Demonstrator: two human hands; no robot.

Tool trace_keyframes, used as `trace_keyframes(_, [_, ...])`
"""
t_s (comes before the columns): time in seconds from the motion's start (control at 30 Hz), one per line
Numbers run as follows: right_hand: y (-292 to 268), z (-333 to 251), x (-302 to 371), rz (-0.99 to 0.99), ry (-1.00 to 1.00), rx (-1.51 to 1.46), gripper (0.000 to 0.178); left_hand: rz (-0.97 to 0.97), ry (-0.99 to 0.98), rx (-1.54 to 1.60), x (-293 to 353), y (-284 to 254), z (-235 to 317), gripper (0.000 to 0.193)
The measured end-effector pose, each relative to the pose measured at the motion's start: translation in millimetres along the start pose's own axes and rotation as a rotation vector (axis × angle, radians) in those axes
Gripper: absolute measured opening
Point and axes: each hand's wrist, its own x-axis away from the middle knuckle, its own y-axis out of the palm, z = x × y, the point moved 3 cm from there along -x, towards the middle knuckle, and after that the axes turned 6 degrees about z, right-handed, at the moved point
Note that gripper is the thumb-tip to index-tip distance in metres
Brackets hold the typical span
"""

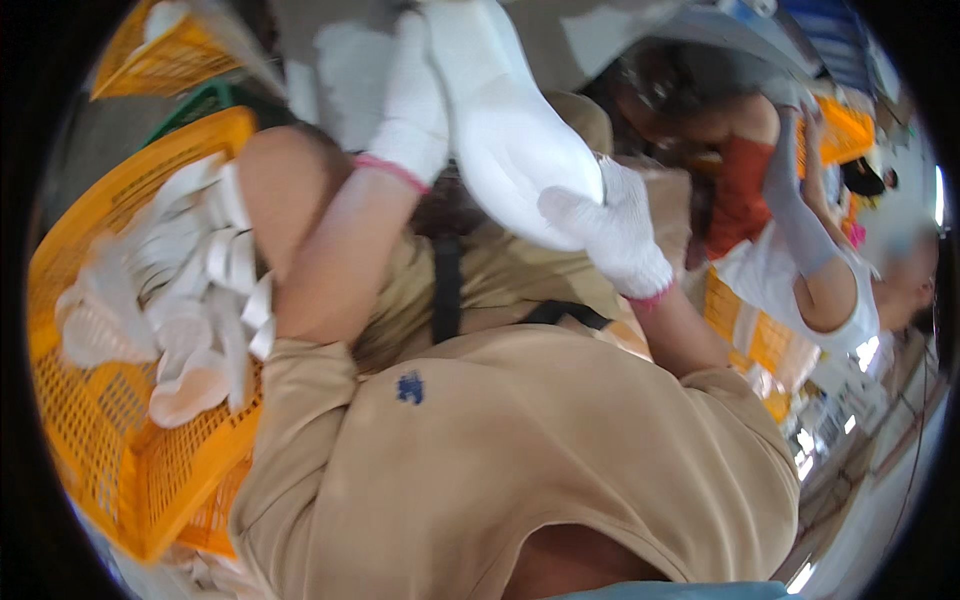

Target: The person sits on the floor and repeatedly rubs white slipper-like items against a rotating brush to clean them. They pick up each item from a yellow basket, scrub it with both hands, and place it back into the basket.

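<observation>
A white, smooth, roughly foot-shaped form [520, 150] fills the top centre of the frame, slanting from the upper edge down toward the right; its upper end is cut off by the frame. The left hand [415, 110], in a white knit glove with a pinkish-red cuff edge, lies along the form's left side with its fingers pointing up; how firmly it grips cannot be told. The right hand [615, 225], gloved alike, grasps the form's lower end, thumb across the face and the other fingers partly hidden.

At the left of the frame, an orange-yellow perforated plastic basket [95, 440] holds a tangle of white curved pieces and strips [190, 270]. Above it, a green crate [190, 108] shows partly, and another orange-yellow basket [165, 65] sits at upper left.

The person's beige shirt [540, 450] spans the lower centre; a small dark-blue mark [410, 387] on its chest is too blurred to read. At right, a co-worker in a white top [855, 300] with a grey sleeve [795, 215] sits near an orange-red cloth [740, 190].
</observation>
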Motion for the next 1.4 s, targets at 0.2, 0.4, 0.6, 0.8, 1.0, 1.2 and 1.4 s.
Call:
trace_keyframes(0.2, [-19,47,1,0.036,0.043,-0.185,0.035,-0.456,0.721,-0.825,-7,3,11,0.037])
trace_keyframes(0.4, [-126,66,55,0.342,-0.183,0.842,0.035,-0.417,0.902,-1.333,107,-3,77,0.028])
trace_keyframes(0.6, [-204,189,127,-0.217,0.368,1.454,0.042,0.71,0.914,-2.1,128,-186,193,0.042])
trace_keyframes(0.8, [-129,105,24,0.042,-0.203,1.086,0.039,0.345,0.937,-2.204,79,-244,223,0.04])
trace_keyframes(1.0, [-11,-13,25,-0.01,-0.384,0.61,0.05,0.032,0.994,-1.514,208,-65,230,0.032])
trace_keyframes(1.2, [25,-65,26,0.157,-0.395,0.586,0.051,-0.485,1.446,-1.685,224,49,80,0.026])
trace_keyframes(1.4, [-84,-21,49,0.593,-0.013,0.108,0.03,-0.274,0.923,-1.05,113,23,18,0.055])
